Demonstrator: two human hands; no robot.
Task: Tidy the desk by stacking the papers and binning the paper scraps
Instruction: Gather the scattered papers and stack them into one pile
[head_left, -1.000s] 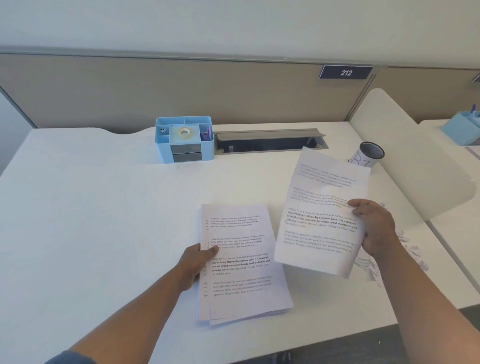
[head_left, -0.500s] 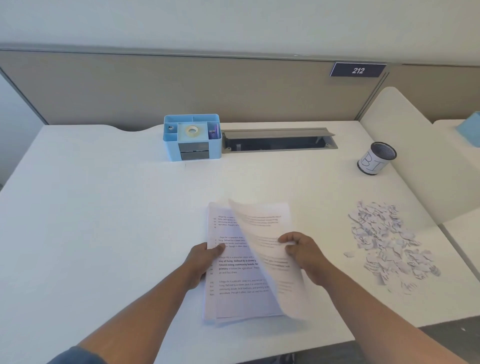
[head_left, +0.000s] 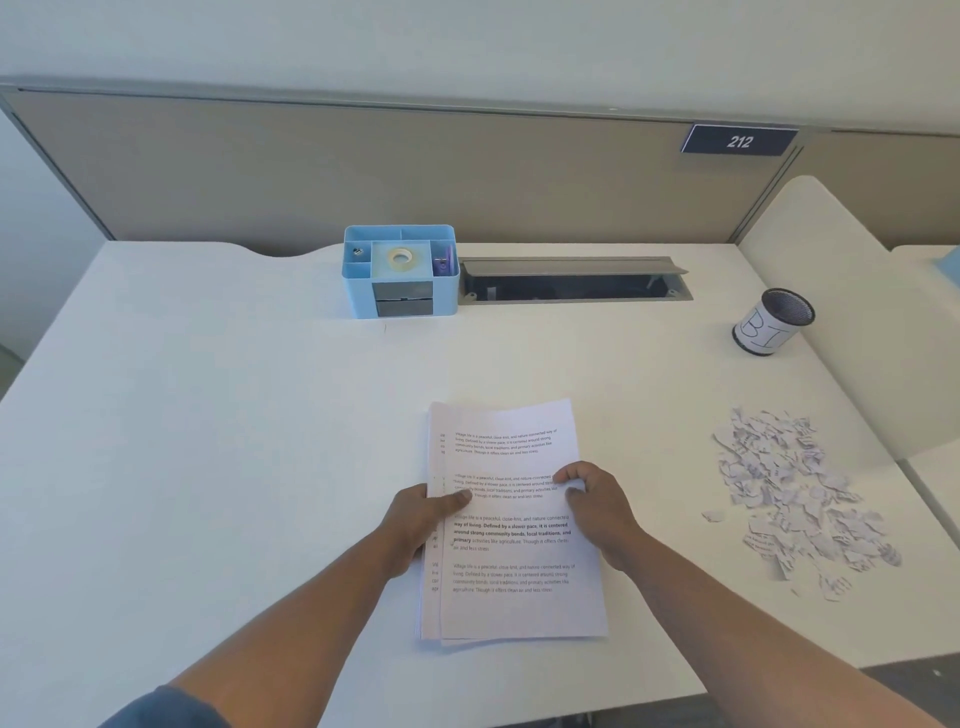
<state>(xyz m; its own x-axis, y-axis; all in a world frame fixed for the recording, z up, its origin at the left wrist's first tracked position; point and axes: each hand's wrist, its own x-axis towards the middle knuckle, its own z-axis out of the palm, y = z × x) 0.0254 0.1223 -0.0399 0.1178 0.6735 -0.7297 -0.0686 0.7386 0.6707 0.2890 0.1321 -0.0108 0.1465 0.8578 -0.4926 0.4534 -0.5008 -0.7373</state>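
A stack of printed papers (head_left: 511, 577) lies on the white desk (head_left: 208, 441), its sheets slightly offset at the left edge. My left hand (head_left: 421, 519) holds the stack's left edge, thumb pressed on top. My right hand (head_left: 597, 506) is at the right edge, with curled fingers and thumb pinching the top sheet. A pile of torn paper scraps (head_left: 795, 499) is spread on the desk to the right, apart from both hands. Behind the scraps stands a small mesh cup (head_left: 771, 325) wrapped in a paper label with handwritten letters.
A blue desk organizer (head_left: 400, 270) with a tape roll sits at the back centre, beside an open cable tray (head_left: 571, 283). A beige partition (head_left: 363, 171) closes the back. A white rounded divider (head_left: 857, 312) borders the desk's right side.
My right hand brought the lifted sheet from the right down onto the stack, where it now lies flat. The scraps it hid came into view. My left hand stayed on the stack.
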